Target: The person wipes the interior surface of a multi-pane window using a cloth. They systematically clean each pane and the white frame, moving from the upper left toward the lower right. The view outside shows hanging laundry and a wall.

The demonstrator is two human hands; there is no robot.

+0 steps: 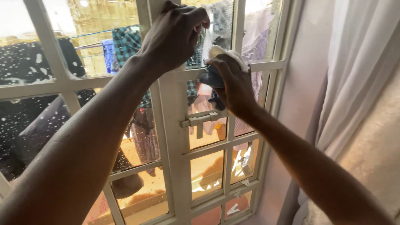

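1. My left hand (pixel 173 35) is clenched around the upright bar of the white window frame (pixel 175 137), high up, well above the latch (pixel 200 120). It seems to be there to steady me and hold the frame firm.
2. My right hand (pixel 231 85) grips a bunched cloth (pixel 225 54), pale on top and dark underneath, pressed against the frame's cross bar just above and to the right of the latch.
3. Judging by this, I am in the wiping step, working the cloth along the bar and the edge of the pane beside it.
4. The pane (pixel 37 121) far to the left of the latch is speckled with white spots, as is the one above it; those look unwiped. The small panes below the latch look cleaner, though I cannot tell for sure.
5. The next move calls for firm, even pressure, the cloth kept folded so a clean face meets the glass, and my left grip held so the frame does not swing.
6. A curtain (pixel 358 75) hangs well to the right of the latch, apart from both hands.
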